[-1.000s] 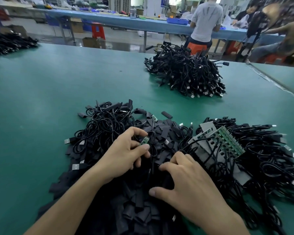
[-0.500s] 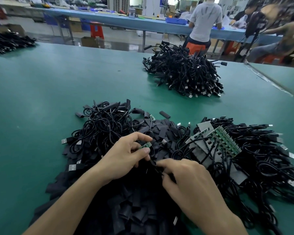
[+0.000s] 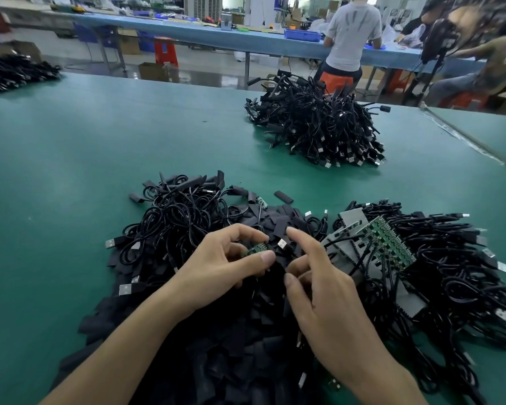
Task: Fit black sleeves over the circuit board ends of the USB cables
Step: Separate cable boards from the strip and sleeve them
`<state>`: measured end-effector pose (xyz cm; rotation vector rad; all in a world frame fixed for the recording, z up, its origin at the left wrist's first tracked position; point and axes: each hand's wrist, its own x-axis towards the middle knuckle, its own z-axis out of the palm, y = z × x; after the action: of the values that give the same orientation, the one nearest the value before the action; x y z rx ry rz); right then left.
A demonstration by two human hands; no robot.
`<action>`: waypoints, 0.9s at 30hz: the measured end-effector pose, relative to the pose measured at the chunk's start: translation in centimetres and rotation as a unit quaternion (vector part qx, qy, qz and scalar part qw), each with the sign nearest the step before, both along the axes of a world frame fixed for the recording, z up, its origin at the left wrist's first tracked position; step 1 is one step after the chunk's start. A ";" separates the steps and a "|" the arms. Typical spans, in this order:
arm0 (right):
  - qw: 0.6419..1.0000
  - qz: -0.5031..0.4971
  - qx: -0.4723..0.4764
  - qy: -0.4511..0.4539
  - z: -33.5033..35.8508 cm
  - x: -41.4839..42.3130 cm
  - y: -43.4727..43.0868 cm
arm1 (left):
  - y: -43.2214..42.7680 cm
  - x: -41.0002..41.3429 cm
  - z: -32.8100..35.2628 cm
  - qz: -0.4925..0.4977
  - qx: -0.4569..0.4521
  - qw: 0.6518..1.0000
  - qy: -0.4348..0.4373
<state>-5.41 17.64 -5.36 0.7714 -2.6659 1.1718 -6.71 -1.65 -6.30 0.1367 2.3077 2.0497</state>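
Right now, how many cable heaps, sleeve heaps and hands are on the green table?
Cable heaps: 4 (far-left heap, far-centre heap, near-left heap, near-right heap)
Sleeve heap: 1
Hands: 2 (left hand, pinching a circuit board; right hand)
Total: 7

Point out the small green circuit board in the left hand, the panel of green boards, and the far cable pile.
small green circuit board [image 3: 256,249]: head view, its green face.
panel of green boards [image 3: 389,244]: head view, middle of the green strip.
far cable pile [image 3: 319,124]: head view, centre of the heap.
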 end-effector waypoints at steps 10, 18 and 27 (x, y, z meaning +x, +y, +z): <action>0.999 -0.007 -0.008 0.042 -0.3 -0.5 0.3 | 0.5 0.3 0.7 -0.002 0.005 0.998 0.064; 0.997 -0.015 -0.067 0.034 -0.4 -0.6 0.7 | 0.5 0.1 0.4 0.015 -0.006 0.997 0.073; 0.998 -0.006 -0.063 0.018 -0.3 -0.7 0.6 | 0.4 0.0 0.1 -0.005 0.012 0.999 0.029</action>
<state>-6.07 18.19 -5.62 0.7477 -2.5350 1.2971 -6.71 -1.24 -6.16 0.2121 2.3109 2.0969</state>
